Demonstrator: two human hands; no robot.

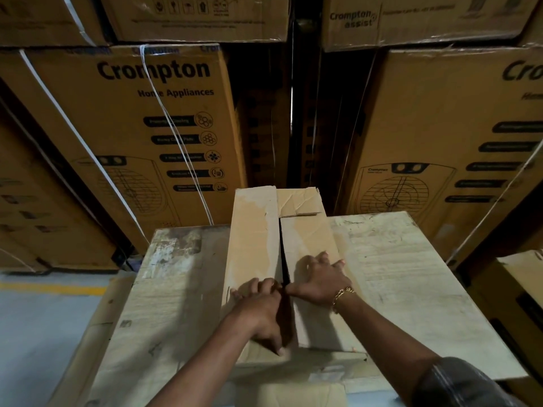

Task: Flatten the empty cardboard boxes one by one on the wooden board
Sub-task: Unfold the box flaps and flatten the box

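Probably light but stiff, this box [255, 230] on the worktop [396, 274]; my left grip [258, 306] curls round its seam edge, right grip [320, 280] presses flat, fingers straight.

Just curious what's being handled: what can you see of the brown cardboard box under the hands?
The long brown cardboard box lies on the pale wooden board, pointing away from the person. Its two top flaps meet at a dark seam; the far end is creased. The left hand hooks fingers at the seam; the right hand presses flat on the right flap.
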